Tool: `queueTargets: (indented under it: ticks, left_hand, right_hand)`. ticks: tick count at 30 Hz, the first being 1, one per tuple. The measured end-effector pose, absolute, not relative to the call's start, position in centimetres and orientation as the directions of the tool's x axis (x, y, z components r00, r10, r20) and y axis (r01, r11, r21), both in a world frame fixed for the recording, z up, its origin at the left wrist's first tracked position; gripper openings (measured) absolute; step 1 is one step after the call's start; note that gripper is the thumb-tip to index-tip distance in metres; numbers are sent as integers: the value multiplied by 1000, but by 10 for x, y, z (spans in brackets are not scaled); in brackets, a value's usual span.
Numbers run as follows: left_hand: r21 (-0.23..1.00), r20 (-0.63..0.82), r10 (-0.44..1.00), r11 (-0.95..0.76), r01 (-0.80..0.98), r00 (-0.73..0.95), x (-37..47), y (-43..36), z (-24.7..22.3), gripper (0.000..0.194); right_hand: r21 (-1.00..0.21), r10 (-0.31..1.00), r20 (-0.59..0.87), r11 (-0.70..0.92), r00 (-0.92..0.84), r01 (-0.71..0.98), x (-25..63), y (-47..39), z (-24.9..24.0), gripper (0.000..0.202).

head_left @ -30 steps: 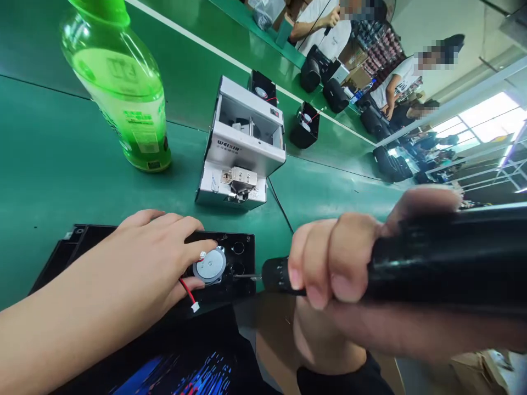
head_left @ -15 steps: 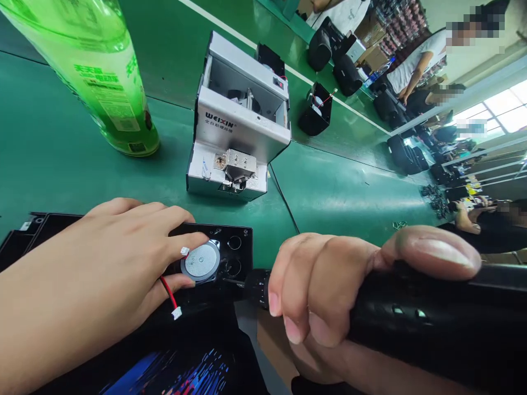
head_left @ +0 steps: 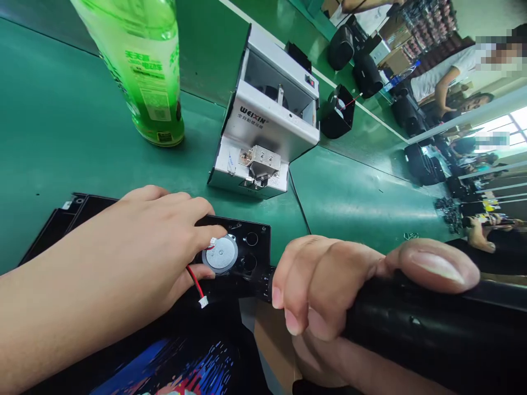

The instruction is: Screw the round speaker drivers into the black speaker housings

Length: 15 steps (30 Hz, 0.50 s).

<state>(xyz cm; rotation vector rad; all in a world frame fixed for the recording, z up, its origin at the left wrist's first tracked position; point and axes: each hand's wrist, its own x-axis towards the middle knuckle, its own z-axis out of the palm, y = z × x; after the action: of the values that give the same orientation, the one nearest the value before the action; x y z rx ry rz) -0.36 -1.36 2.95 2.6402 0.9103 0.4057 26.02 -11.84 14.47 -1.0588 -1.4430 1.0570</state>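
A second ago the driver's (head_left: 411, 323) nose was clear of the case's (head_left: 264, 244) right edge; now it overlaps that edge, nearer the speaker (head_left: 221, 255) set in the case. The right hand (head_left: 325, 288) is wrapped round the driver; the left hand (head_left: 164, 236) holds the speaker's rim between spread thumb and forefinger. Two white plugs (head_left: 203, 302) show; beyond the case's far edge stand one bottle (head_left: 154, 82) and one machine (head_left: 275, 123).

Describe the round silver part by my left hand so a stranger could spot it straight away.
At the near edge of the green bench, closer than the silver WEIXIN machine, find the black panel under your left hand. Between that hand's thumb and forefinger is the silver disc, its pale face unlike the two dark circles beside it.
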Motion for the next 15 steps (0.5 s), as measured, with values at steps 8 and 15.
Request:
queueTargets:
  ticks: [8, 15]
  left_hand:
    - [370, 112, 620, -751, 546, 777, 0, -10, 36, 30]
    - [367, 47, 629, -734, 572, 776, 2, -15, 37, 31]
  right_hand:
    - [-938, 933, 347, 344, 100, 44, 246, -124, 110, 20]
    - [-896, 895, 443, 444, -54, 24, 237, -118, 113, 31]
